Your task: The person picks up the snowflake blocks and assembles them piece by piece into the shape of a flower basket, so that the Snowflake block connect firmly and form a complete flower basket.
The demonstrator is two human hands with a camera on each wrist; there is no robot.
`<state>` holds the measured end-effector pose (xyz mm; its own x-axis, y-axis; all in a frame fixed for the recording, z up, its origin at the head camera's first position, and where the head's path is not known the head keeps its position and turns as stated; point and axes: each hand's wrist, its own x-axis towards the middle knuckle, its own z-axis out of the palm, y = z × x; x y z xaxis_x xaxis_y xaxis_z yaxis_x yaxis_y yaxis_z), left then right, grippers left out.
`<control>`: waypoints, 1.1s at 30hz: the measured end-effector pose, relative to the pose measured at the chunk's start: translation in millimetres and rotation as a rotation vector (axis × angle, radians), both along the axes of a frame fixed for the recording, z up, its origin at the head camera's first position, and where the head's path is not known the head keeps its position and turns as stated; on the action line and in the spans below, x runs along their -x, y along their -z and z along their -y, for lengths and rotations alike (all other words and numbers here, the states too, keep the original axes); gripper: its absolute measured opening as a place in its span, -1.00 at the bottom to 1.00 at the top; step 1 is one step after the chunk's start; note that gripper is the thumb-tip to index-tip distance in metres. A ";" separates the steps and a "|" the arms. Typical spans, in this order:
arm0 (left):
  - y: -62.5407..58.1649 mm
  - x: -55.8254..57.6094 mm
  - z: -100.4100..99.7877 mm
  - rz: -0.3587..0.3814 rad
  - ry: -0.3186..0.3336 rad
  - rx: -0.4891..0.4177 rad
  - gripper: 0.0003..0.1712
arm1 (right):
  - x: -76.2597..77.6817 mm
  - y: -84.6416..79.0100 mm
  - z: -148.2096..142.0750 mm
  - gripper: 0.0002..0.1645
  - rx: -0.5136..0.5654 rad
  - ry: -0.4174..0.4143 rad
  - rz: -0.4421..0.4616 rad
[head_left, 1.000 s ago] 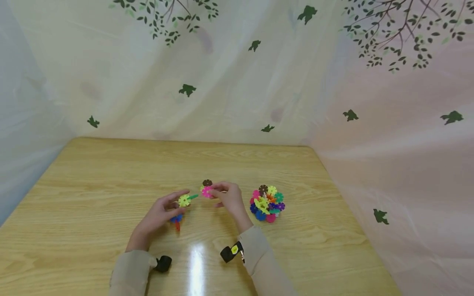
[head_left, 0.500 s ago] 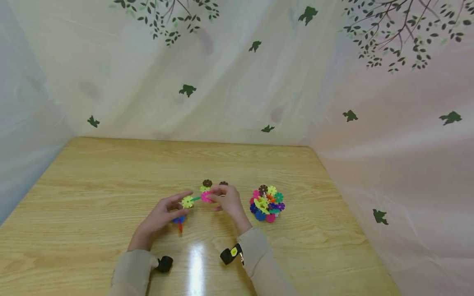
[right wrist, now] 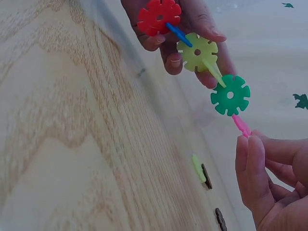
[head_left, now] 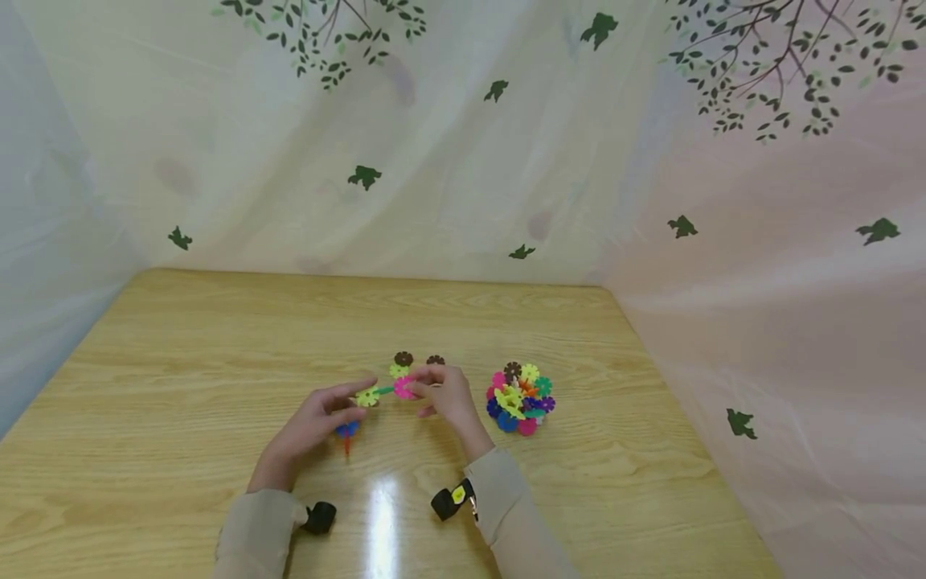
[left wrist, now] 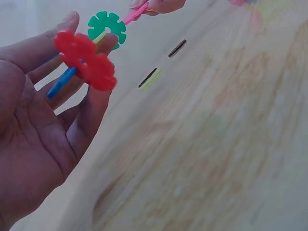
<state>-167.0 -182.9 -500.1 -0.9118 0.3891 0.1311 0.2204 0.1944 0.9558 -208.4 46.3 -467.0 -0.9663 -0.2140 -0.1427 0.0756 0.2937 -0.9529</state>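
In the head view my left hand [head_left: 318, 418] holds a chain of interlocking flower-shaped plastic discs. Along it, in the right wrist view, come a red disc [right wrist: 148, 19], a blue disc [right wrist: 179, 33] seen edge-on, yellow discs [right wrist: 191, 61] and a green disc [right wrist: 221, 99]. The fingers of that hand are around the yellow part. Between thumb and fingertips, my right hand [head_left: 448, 400] pinches a pink disc [right wrist: 240, 124]. The pink disc's edge meets the rim of the green one, crosswise to it.
Just behind the hands, a brown disc [head_left: 403, 358], a yellow disc [head_left: 399, 371] and another brown disc [head_left: 435, 360] lie on the wooden table [head_left: 217, 346]. A heap of mixed coloured discs [head_left: 509, 400] sits to the right. A printed curtain [head_left: 434, 217] hangs behind the table.
My left hand has shifted slightly right, bringing the green disc up to the pink one. The right hand came slightly down and left, uncovering the second brown disc.
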 end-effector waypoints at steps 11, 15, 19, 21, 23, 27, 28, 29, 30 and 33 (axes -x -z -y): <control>-2.1 -0.8 -3.1 -0.002 -0.036 0.004 -0.52 | 0.1 4.1 0.6 -0.77 0.014 0.001 0.004; -0.8 -0.4 -3.9 0.003 -0.035 -0.006 -0.52 | -1.7 4.9 2.2 -0.76 0.029 0.006 0.025; 0.2 0.2 -5.1 -0.011 -0.038 -0.038 -0.55 | -5.4 5.9 4.2 -0.76 0.097 0.018 0.072; 0.7 0.4 -6.3 -0.030 -0.042 -0.053 -0.56 | -8.0 6.1 5.2 -0.77 0.133 0.024 0.098; 1.1 0.4 -7.6 -0.049 -0.058 -0.056 -0.58 | -11.4 6.4 6.3 -0.78 0.166 0.032 0.122; 1.1 -0.5 -9.9 -0.073 -0.110 -0.044 -0.64 | -18.2 6.7 9.2 -0.79 0.211 0.042 0.148; 0.8 -0.5 -10.3 -0.077 -0.128 -0.042 -0.66 | -19.8 6.6 10.2 -0.78 0.221 0.044 0.154; 0.4 -0.7 -10.6 -0.084 -0.147 -0.038 -0.69 | -21.2 6.7 11.1 -0.78 0.231 0.044 0.156; 0.1 -0.8 -10.8 -0.091 -0.164 -0.034 -0.71 | -22.3 6.9 12.0 -0.78 0.243 0.046 0.161; -1.2 -1.3 -11.8 -0.113 -0.201 -0.023 -0.75 | -25.0 7.6 14.3 -0.78 0.275 0.054 0.168</control>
